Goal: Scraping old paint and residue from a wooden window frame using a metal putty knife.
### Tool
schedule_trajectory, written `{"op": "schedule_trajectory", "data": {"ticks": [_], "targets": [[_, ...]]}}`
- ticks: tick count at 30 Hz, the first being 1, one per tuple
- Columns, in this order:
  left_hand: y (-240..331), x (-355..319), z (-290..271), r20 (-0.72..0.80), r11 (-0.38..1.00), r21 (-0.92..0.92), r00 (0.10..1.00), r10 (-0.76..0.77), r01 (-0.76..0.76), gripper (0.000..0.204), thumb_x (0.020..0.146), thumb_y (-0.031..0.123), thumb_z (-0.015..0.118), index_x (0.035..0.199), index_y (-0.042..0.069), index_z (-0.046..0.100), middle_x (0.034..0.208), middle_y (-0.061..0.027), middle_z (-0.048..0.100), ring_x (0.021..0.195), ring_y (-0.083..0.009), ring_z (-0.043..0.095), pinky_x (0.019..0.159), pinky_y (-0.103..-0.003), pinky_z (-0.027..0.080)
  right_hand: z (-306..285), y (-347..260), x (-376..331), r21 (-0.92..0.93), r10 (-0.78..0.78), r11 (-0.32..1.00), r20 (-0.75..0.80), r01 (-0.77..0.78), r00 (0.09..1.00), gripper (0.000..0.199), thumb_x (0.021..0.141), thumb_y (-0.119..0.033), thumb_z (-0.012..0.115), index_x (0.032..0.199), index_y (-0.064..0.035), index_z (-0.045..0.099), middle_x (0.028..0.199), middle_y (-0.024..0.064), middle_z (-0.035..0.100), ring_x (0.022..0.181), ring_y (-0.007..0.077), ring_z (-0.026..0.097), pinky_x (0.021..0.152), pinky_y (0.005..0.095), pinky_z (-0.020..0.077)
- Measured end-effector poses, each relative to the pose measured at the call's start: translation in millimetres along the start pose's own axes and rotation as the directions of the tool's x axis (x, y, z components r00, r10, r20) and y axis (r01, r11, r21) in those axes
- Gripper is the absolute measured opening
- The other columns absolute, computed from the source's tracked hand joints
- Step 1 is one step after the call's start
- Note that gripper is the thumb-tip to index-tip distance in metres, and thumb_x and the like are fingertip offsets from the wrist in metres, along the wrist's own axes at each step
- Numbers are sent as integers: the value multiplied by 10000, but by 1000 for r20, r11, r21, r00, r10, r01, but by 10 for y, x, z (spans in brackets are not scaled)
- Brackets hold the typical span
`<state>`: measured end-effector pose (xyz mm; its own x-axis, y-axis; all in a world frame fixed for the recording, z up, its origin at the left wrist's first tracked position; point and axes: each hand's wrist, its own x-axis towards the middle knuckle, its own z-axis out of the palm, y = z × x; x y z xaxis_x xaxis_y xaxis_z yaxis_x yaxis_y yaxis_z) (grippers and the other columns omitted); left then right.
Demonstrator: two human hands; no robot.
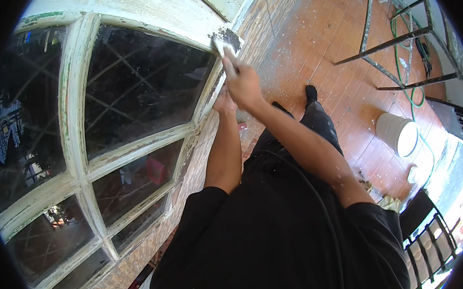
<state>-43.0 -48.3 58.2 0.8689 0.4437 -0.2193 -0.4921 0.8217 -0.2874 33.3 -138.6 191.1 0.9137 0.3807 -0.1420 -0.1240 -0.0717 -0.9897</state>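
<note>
A white window frame (76,103) with worn, flaking paint and dark glass panes fills the left side. My right hand (244,86) is closed around the handle of a scraper (229,67). Motion smears its pale blade, which meets the frame's top right corner beside a dark, stripped patch (228,37). Just below and partly behind it, my left hand (224,101) is against the frame's right edge. Its fingers are mostly hidden, so whether it grips anything does not show.
Patterned wall tiles (259,32) border the frame. Pale dust and chips lie on the orange tiled floor (312,38). To the right stand a metal stand (382,69) and a white bucket (394,130), with a green hose (394,35) behind. A black metal railing (434,247) is at lower right.
</note>
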Motion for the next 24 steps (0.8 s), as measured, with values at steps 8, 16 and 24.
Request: {"op": "schedule_trajectory", "data": {"ticks": [8, 16, 24], "targets": [[265, 34, -332, -203, 984, -64, 967, 151, -167, 481, 910, 274, 356, 1274, -30, 439, 1374, -178, 403, 1291, -332, 341, 1065, -474, 262, -111, -183, -91, -49, 187, 982, 103, -183, 977, 371, 894, -332, 519, 1143, -72, 609, 685, 287, 565, 677, 383, 626, 660, 417, 471], [253, -12, -307, -225, 979, -161, 970, 88, -126, 472, 901, 273, 364, 1251, -28, 464, 1354, -180, 427, 1281, -335, 357, 1062, -480, 262, -143, -125, -208, -63, 219, 975, 96, -214, 971, 378, 933, -283, 467, 1212, -43, 551, 785, 272, 617, 779, 352, 645, 739, 410, 469], [262, -64, -287, -264, 966, -248, 964, 10, -78, 464, 892, 272, 372, 1228, -26, 490, 1334, -181, 451, 1270, -338, 373, 1060, -486, 262, -44, -187, -137, -49, 288, 957, 77, -285, 955, 386, 923, -299, 482, 1244, -93, 535, 880, 289, 611, 894, 392, 617, 806, 397, 464]]}}
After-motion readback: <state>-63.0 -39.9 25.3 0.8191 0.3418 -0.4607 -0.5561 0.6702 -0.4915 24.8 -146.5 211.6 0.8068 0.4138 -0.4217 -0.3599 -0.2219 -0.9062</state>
